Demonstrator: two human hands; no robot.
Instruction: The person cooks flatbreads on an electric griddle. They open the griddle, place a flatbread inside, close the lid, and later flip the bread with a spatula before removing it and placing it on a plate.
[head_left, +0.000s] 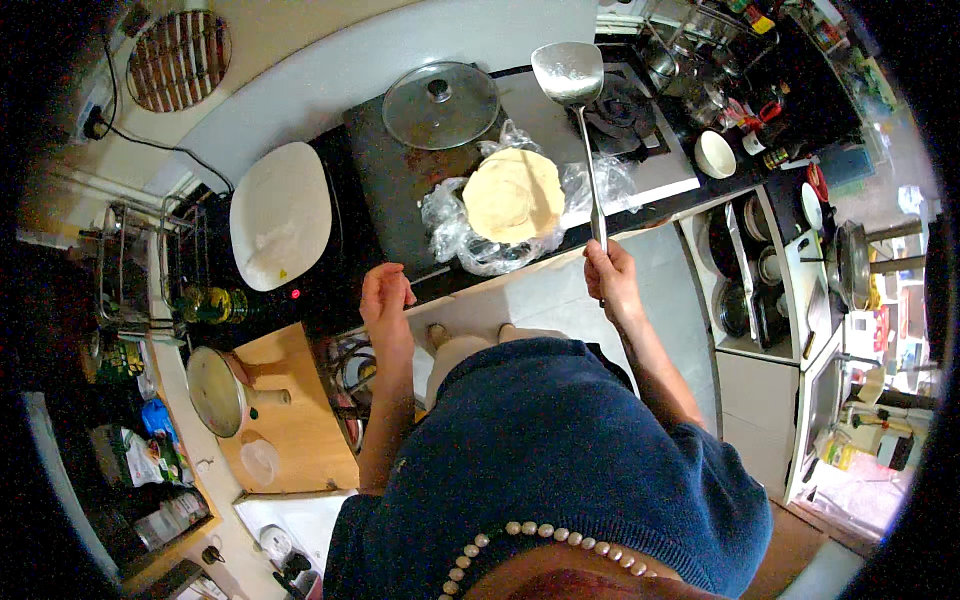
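Note:
A long-handled metal spatula (568, 75) is gripped near the end of its handle by my right hand (612, 278). Its broad blade points away from me, above the stove area. My left hand (386, 293) hovers at the counter's front edge with fingers loosely curled in; nothing shows in it. Between and beyond both hands lies a round pale yellow flatbread (513, 196), with crumpled clear plastic film (455, 225) under and around it. Whether it is one piece or a stack I cannot tell. The spatula is apart from the bread, to its right.
A glass lid (440, 105) lies behind the bread. On the left stands a white squarish pan or dish (282, 215) on a black cooktop with a red light (295, 294). A black gas burner (620, 115) and a white bowl (715, 155) are at right. A pot (215, 392) sits lower left.

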